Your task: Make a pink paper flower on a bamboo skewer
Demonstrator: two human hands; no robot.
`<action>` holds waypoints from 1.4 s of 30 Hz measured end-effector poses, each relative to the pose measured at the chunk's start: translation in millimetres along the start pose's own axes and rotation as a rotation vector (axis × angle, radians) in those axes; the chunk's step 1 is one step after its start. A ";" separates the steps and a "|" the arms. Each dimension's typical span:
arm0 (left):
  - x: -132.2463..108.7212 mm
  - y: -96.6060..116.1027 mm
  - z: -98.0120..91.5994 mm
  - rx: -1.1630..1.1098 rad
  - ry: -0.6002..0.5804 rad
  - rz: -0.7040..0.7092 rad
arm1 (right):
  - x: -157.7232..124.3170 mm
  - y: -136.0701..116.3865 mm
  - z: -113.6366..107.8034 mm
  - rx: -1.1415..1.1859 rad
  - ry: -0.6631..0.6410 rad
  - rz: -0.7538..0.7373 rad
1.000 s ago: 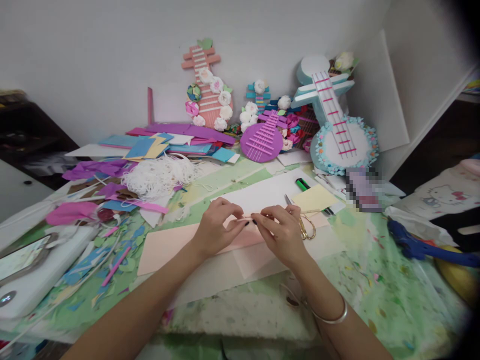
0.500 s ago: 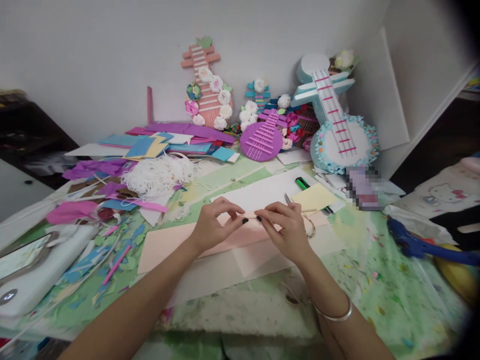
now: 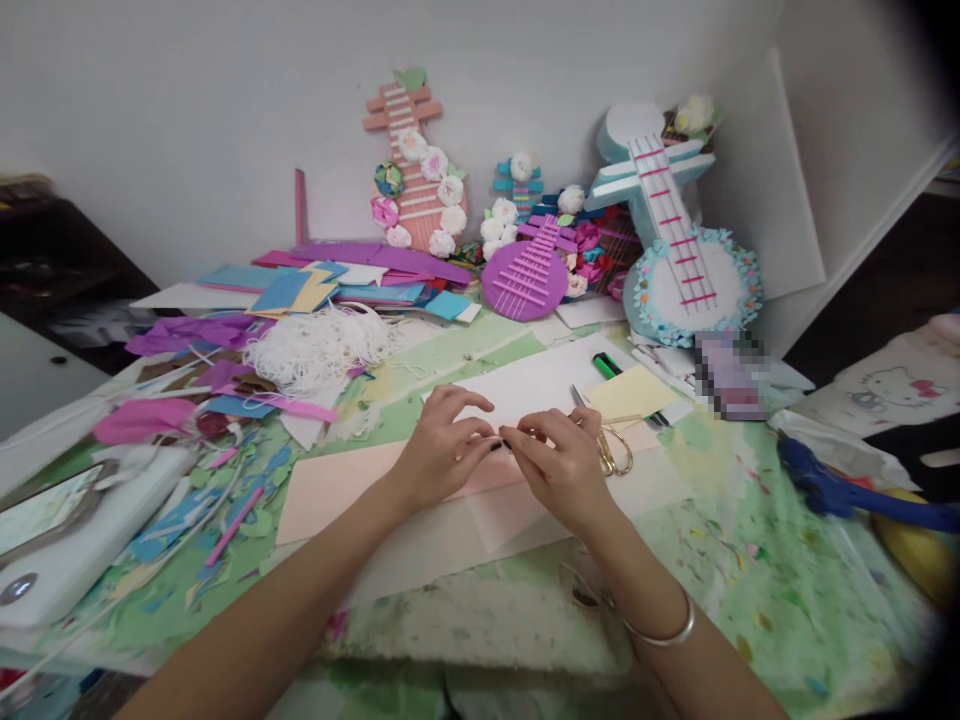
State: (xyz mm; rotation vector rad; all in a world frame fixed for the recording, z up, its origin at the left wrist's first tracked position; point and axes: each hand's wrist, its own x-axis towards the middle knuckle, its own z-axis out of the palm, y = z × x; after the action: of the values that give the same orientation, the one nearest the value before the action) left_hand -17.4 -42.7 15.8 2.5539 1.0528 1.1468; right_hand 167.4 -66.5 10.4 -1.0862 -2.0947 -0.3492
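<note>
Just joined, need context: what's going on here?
A person's left hand and right hand meet over a pink paper sheet on the cluttered craft table, fingertips pinched together at its upper edge; what they pinch is too small to tell. Gold scissors lie beside the right hand. Paper guitars stand at the wall behind.

My left hand (image 3: 442, 450) and right hand (image 3: 559, 465) meet fingertip to fingertip over the pink sheet (image 3: 337, 490), covering part of its upper edge. Whatever lies between the fingertips is too small to make out, and I cannot tell whether either grip is closed on it. My right hand hides part of the scissors (image 3: 613, 447). One object at the far right of the worktop (image 3: 750, 560) is pixelated (image 3: 724, 375). The left edge cuts off the white device (image 3: 67, 540), and the right edge cuts off the blue tool (image 3: 847, 495).
</note>
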 end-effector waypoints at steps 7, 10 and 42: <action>1.2 2.5 -2.9 -0.027 -0.067 -0.035 | 2.6 -2.3 -2.2 -0.024 0.017 -0.042; 1.5 3.0 -3.6 -0.053 -0.075 -0.055 | 1.8 -1.5 -1.2 -0.043 0.002 -0.048; 4.8 -13.0 -2.9 -1.223 -0.160 -0.927 | 4.2 3.1 -11.6 0.326 0.331 0.368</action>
State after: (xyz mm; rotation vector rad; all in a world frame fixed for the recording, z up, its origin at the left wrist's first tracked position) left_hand -24.3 -30.3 15.5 0.9974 0.8683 0.8321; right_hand 173.9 -68.3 21.1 -1.1019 -1.5559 -0.0031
